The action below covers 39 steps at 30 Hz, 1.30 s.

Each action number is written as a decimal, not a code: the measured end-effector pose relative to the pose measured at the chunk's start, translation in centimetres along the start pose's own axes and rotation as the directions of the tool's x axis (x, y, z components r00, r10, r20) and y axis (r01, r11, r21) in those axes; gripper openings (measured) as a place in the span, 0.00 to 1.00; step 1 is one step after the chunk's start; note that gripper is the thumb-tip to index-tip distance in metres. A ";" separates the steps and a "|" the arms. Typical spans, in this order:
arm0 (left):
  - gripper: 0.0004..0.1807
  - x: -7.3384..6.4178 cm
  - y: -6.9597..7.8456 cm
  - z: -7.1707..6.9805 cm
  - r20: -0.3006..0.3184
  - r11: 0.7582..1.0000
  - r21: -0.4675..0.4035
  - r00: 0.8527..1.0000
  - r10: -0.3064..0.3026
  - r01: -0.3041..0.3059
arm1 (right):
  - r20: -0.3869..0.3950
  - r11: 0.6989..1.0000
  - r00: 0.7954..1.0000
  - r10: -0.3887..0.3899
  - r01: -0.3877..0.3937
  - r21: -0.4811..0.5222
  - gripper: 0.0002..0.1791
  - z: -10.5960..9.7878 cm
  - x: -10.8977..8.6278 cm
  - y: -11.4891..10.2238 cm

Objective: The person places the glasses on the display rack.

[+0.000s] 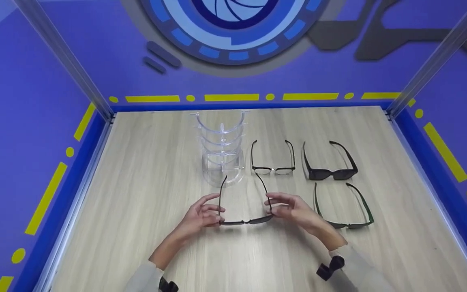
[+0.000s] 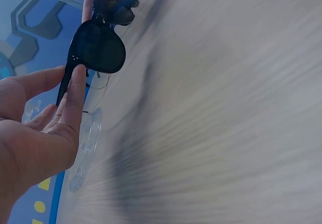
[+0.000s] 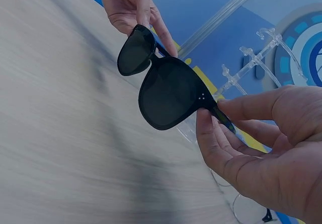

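Note:
Both hands hold one pair of dark sunglasses (image 1: pixel 260 220) above the wooden table, lenses toward the person and temples pointing away. My left hand (image 1: pixel 202 215) pinches the left temple near its hinge between thumb and fingers. On the other side, my right hand (image 1: pixel 296 211) grips the right temple close to the lens. In the right wrist view, small light dots mark the frame corner beside the dark lens (image 3: pixel 168 95). Just beyond the sunglasses stands a clear tiered glasses stand (image 1: pixel 222 154), its curved arms bare.
Eyeglasses with clear lenses (image 1: pixel 273 170) lie right of the stand. Farther right are thick black sunglasses (image 1: pixel 333 174), and nearer, a dark green-tinged pair (image 1: pixel 351 225) partly behind the right forearm. Blue panels (image 1: pixel 237 89) wall in the table (image 1: pixel 148 162) at the back and sides.

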<state>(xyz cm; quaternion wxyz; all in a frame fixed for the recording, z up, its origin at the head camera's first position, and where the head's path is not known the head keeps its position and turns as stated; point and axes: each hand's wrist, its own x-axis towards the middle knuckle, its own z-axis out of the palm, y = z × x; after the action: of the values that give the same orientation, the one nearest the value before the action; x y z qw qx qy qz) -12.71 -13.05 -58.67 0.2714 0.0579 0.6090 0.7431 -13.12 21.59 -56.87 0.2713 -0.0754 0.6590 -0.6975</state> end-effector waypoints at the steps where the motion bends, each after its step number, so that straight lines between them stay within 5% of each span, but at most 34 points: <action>1: 0.41 0.0 0.0 -0.1 -0.003 1.000 0.000 1.000 0.000 0.000 | 0.000 1.000 1.000 -0.002 0.002 -0.006 0.32 0.0 0.1 -0.1; 12: 0.40 -0.2 0.5 -1.2 -0.045 0.999 -0.001 0.998 0.034 -0.034 | 0.012 0.999 1.000 0.000 0.001 -0.048 0.31 0.7 1.5 -0.9; 39: 0.37 0.8 2.5 -3.1 -0.159 0.999 -0.003 0.986 0.046 -0.047 | -0.074 0.999 0.997 -0.019 0.020 0.025 0.31 2.0 4.7 -2.6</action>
<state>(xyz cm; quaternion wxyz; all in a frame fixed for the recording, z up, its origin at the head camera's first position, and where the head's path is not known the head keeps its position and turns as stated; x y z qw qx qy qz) -15.51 -15.64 -57.33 0.2048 0.0117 0.6245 0.7536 -16.94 17.56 -55.33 0.2408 -0.0524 0.6589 -0.7107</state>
